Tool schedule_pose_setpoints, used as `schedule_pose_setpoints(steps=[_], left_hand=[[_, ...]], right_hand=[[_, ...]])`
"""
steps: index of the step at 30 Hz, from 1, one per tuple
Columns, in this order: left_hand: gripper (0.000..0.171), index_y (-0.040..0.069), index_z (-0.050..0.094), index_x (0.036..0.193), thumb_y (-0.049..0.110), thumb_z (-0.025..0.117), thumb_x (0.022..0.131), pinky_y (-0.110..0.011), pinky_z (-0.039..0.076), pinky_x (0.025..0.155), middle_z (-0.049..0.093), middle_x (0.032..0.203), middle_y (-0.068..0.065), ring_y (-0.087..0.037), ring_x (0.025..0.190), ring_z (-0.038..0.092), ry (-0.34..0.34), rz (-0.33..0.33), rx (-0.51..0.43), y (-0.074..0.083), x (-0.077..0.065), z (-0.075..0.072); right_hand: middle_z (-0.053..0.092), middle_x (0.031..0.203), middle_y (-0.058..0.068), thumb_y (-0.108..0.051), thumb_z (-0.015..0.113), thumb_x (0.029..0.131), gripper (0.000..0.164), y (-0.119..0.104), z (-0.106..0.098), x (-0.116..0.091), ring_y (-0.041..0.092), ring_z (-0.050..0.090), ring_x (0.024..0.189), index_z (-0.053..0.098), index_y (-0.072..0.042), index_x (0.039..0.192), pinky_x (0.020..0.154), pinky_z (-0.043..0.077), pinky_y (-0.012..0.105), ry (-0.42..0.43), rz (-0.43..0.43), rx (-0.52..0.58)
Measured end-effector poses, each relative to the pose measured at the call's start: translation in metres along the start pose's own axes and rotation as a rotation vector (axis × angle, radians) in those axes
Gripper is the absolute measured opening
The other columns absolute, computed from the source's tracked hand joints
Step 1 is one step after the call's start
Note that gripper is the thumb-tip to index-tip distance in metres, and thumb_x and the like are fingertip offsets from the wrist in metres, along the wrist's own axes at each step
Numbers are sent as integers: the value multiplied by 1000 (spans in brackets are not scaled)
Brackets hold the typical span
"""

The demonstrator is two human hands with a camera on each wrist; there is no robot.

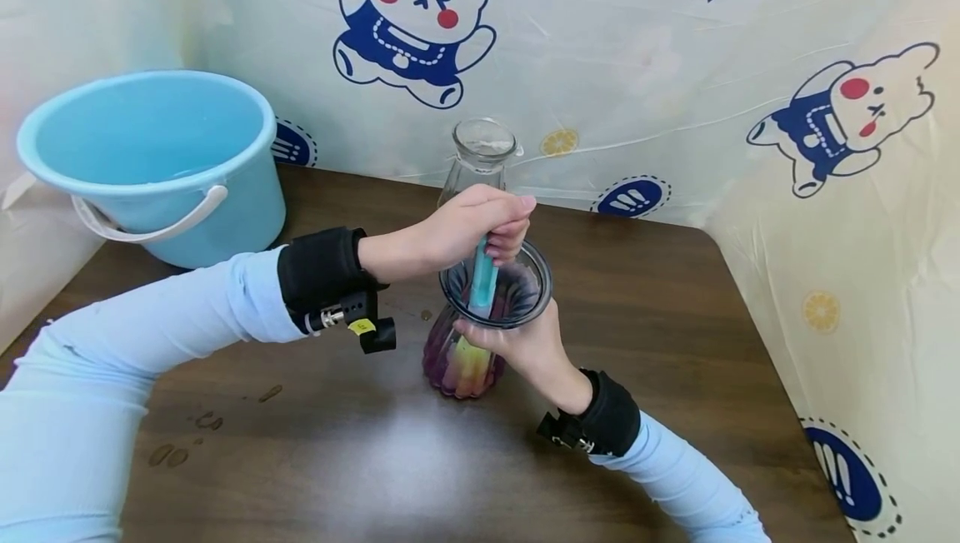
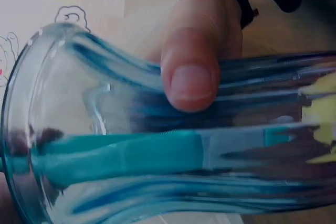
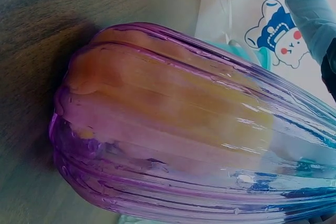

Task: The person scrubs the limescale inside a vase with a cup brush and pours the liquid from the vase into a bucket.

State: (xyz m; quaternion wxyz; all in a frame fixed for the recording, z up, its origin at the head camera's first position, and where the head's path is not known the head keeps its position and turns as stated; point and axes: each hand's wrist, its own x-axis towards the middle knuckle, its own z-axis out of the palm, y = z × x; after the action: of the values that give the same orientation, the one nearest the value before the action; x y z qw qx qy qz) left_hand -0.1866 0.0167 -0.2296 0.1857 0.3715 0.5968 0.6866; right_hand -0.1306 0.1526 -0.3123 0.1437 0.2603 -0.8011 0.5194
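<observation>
A ribbed glass vase (image 1: 462,360), purple at the base and bluish at the neck, stands tilted on the table. My right hand (image 1: 528,343) grips its neck below the rim; the thumb (image 2: 191,77) presses on the glass in the left wrist view. Above the mouth, my left hand (image 1: 480,226) holds the teal handle of a sponge bottle brush (image 1: 482,281), fingers curled round it. Through the glass, the brush's yellow sponge head (image 3: 231,114) shows in the lower part of the vase.
Behind the vase stands a clear glass carafe (image 1: 483,147), partly hidden by my left hand. A light blue bucket (image 1: 217,218) with a white handle is at the back left. Water drops (image 1: 168,454) spot the brown table (image 1: 300,476). A patterned sheet (image 1: 637,93) hangs behind.
</observation>
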Motion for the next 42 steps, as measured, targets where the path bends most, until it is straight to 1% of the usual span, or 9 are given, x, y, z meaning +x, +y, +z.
schedule_pose_setpoints(steps=[4,11,16,20,24,32,37,40,42], left_hand=[[41,6,27,54,9,27,95,-25,28,48,26,53,-1,-16,45,29,20,40,-66,4,-4,4],[41,8,22,51,4,24,92,-28,21,40,22,47,-1,-19,38,23,16,240,-107,29,-5,7],[41,9,20,50,1,22,91,-28,18,37,22,44,2,-18,36,21,49,332,-125,51,-5,2],[42,8,19,50,3,23,91,-28,17,36,20,44,-1,-18,35,20,49,368,-126,63,-5,-3],[42,8,20,50,4,25,91,-29,17,36,20,44,-1,-18,35,21,36,375,-112,68,-5,-4],[39,5,17,49,2,24,87,-30,19,35,20,44,-1,-17,33,23,39,462,-41,77,-6,3],[40,5,19,48,3,26,87,-29,19,35,21,44,-1,-16,33,25,23,506,-5,76,-7,8],[45,9,26,46,8,33,91,-31,21,35,26,44,1,-16,34,28,-11,568,10,60,-3,4],[46,12,33,47,12,37,92,-31,23,36,30,45,2,-15,36,32,-59,601,2,42,1,-3]], right_hand=[[57,101,23,5,82,55,66,-4,0,0,30,55,87,45,12,110,79,47,36,-8,-4,34],[59,92,22,4,81,54,59,-4,1,2,25,54,81,50,12,103,72,46,33,35,-38,21],[59,91,23,4,81,54,59,-3,0,2,26,54,82,49,13,103,72,45,31,48,-15,33],[58,94,24,6,81,54,60,-1,0,2,24,54,85,48,13,104,75,44,28,37,-18,65],[59,95,24,7,81,54,61,-2,0,2,23,54,85,48,14,104,76,43,27,30,-26,77],[59,97,22,5,81,54,62,-2,1,2,24,54,86,49,12,107,77,44,31,20,11,93],[59,98,22,3,81,54,62,-3,0,2,27,54,87,49,11,107,78,44,32,17,18,81],[59,99,22,3,81,55,62,-3,0,2,27,55,89,49,11,107,79,44,31,14,11,84],[59,100,22,4,81,55,62,-2,0,2,25,55,89,49,11,107,79,44,31,9,7,96]])
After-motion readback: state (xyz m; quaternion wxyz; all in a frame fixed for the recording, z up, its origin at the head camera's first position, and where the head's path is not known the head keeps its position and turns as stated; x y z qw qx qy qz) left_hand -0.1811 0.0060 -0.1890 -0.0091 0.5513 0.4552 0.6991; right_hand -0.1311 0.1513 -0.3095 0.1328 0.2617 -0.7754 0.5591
